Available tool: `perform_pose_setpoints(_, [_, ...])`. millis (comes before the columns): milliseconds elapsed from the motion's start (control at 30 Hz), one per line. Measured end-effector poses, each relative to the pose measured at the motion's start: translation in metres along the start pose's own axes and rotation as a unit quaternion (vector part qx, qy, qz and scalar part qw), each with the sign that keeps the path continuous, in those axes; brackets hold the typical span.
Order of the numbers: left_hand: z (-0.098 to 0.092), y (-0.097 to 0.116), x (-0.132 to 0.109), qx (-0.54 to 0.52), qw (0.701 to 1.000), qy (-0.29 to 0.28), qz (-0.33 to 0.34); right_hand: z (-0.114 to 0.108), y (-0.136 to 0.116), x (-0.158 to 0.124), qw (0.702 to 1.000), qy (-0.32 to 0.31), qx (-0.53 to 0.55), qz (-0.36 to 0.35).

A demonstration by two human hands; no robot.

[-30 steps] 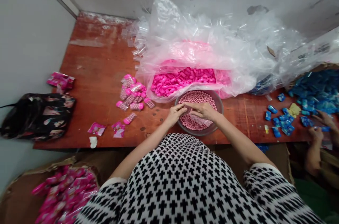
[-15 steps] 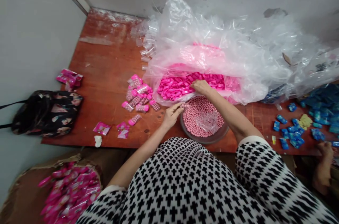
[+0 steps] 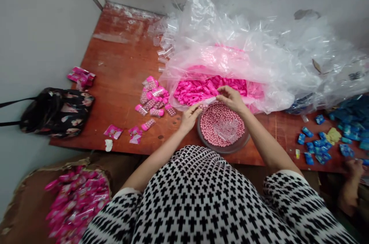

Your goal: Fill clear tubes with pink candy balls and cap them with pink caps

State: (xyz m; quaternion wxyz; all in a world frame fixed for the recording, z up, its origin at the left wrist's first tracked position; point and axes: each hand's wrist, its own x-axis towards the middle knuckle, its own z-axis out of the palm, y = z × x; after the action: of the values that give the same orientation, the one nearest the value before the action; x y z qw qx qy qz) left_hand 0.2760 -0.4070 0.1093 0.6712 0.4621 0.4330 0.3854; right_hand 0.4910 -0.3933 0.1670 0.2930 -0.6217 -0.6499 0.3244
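Observation:
My left hand point(image 3: 190, 117) is closed on a small clear tube point(image 3: 203, 106) of pink beads, held at the left rim of a round bowl point(image 3: 199, 132). Pink beads point(image 3: 211, 124) fill the bowl, and a few clear pieces point(image 3: 227, 131) lie on top of them. My right hand point(image 3: 231, 99) is above the bowl's far edge, its thumb and fingers pinched on what looks like a pink plastic cap point(image 3: 212, 89). Behind it, many more pink caps point(image 3: 188, 92) lie in an open clear plastic bag point(image 3: 201, 57).
Filled pink-capped bottles point(image 3: 155, 100) are heaped left of the bowl. Clear empty tubes point(image 3: 167, 44) lie behind them. A black floral bag point(image 3: 72, 115) sits at the table's left end. Blue packets point(image 3: 319, 146) lie to the right, near another person's hand point(image 3: 354, 169). A box of pink packets point(image 3: 79, 201) stands below.
My right hand has drawn back from the pile of pink caps, closer to my left hand. The left hand still holds the tube. The view has shifted slightly.

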Motion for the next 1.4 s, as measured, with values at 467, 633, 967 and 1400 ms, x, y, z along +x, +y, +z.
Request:
perform_pose_setpoints(467, [0.013,0.018,-0.027,0.131,0.982,-0.049,0.124,0.01,-0.045,-0.072,0.987,0.022,-0.077,-0.139])
perform_pose_setpoints(633, [0.012,0.028,-0.034,0.157,0.974,-0.071,0.147,0.014,-0.049,-0.081,0.969,0.018,-0.143,-0.201])
perform_pose_setpoints(967, [0.003,0.043,-0.029,0.339,0.899,-0.185,0.207,0.005,-0.047,-0.077,0.942,-0.075,-0.26,-0.197])
perform_pose_setpoints(1400, [0.008,0.018,-0.027,0.002,0.999,-0.032,-0.002,0.024,-0.042,-0.073,0.962,-0.016,-0.221,-0.163])
